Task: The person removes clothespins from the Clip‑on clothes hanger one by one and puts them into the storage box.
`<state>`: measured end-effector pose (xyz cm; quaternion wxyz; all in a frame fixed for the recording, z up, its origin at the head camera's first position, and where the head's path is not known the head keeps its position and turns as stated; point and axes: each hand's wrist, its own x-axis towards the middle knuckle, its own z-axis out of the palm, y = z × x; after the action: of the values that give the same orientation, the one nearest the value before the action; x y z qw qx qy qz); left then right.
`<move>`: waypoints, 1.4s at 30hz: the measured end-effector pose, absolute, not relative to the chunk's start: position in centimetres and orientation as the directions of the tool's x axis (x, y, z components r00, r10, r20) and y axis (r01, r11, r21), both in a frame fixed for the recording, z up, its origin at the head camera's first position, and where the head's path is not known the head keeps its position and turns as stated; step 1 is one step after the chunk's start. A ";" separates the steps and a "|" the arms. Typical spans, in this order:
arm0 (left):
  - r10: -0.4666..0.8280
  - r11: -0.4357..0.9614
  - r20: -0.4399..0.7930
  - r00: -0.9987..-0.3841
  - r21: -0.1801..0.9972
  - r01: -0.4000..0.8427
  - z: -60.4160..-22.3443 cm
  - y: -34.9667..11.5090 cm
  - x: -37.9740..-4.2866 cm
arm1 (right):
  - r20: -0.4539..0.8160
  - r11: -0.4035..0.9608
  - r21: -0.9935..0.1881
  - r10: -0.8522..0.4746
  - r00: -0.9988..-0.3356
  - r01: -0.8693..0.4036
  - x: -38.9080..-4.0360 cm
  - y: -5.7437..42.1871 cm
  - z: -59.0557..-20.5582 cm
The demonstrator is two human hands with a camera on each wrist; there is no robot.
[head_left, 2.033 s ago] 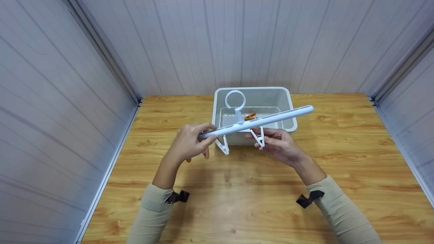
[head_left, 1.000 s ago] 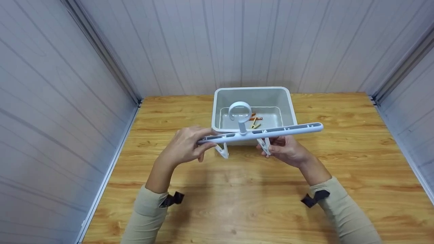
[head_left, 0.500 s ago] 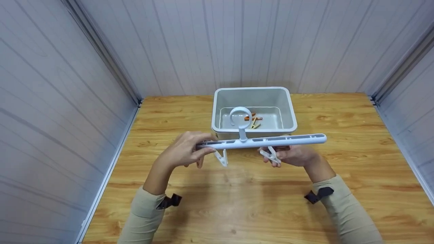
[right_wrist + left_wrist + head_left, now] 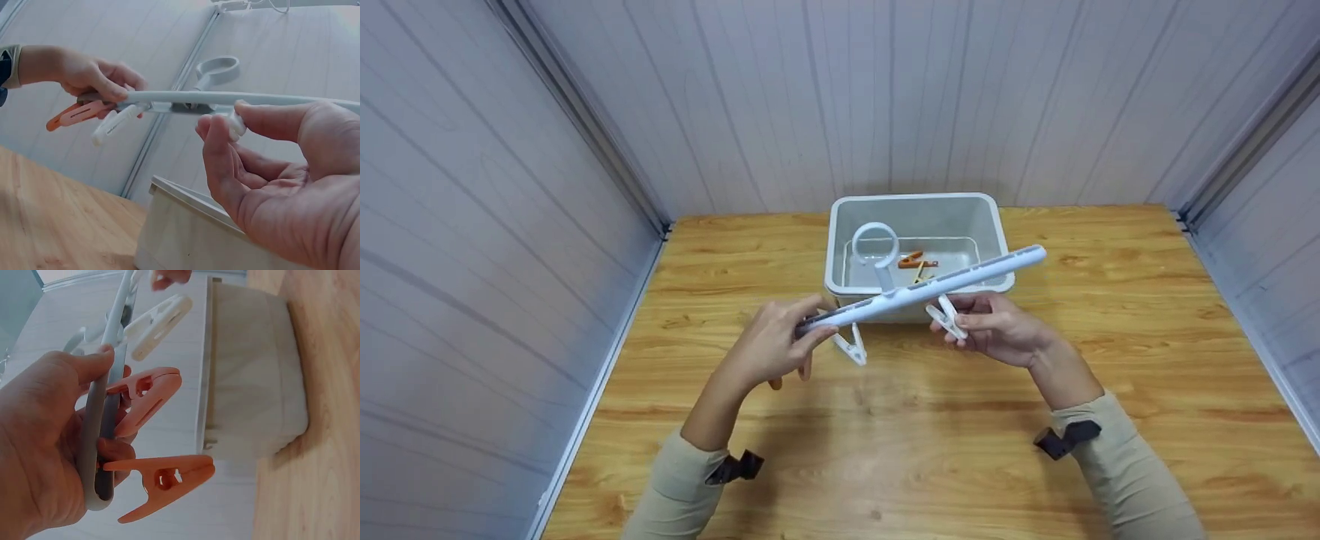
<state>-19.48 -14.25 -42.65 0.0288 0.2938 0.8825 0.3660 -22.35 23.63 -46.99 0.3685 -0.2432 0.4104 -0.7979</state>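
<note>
My left hand (image 4: 772, 341) grips one end of a white plastic hanger (image 4: 960, 280) held above the table, its round hook standing up. In the left wrist view an orange clothespin (image 4: 194, 472) and a pink clothespin (image 4: 149, 405) hang from the hanger by that hand. Farther along its bar is a white clothespin (image 4: 160, 332). Thumb and fingers of my right hand (image 4: 997, 330) pinch another white clothespin (image 4: 951, 321) just under the bar; in the right wrist view the fingers mostly cover it. The hanger slopes up toward the right.
A pale grey plastic bin (image 4: 829, 247) stands behind the hands near the back wall. Inside it lie orange clothespins (image 4: 919, 264) and a yellow clothespin (image 4: 919, 274). The wooden table (image 4: 870, 450) is bounded by panel walls (image 4: 810, 97) at the back and both sides.
The hanger went from sloping to nearly level and lower, then its right end rose again. The left hand keeps its grip; the right hand still pinches the white clothespin, whose angle has turned.
</note>
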 end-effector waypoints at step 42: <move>0.415 0.723 0.207 -0.886 0.517 0.459 -42.2 -12.3 -18.3 | 0.084 -0.266 -0.963 -0.466 -0.881 0.049 -22.0 22.2 -48.9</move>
<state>-18.25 -12.31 -42.18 -0.0383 0.2355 0.9273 0.2885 -22.00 22.20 -48.92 0.1662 -0.1792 0.5826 -0.7751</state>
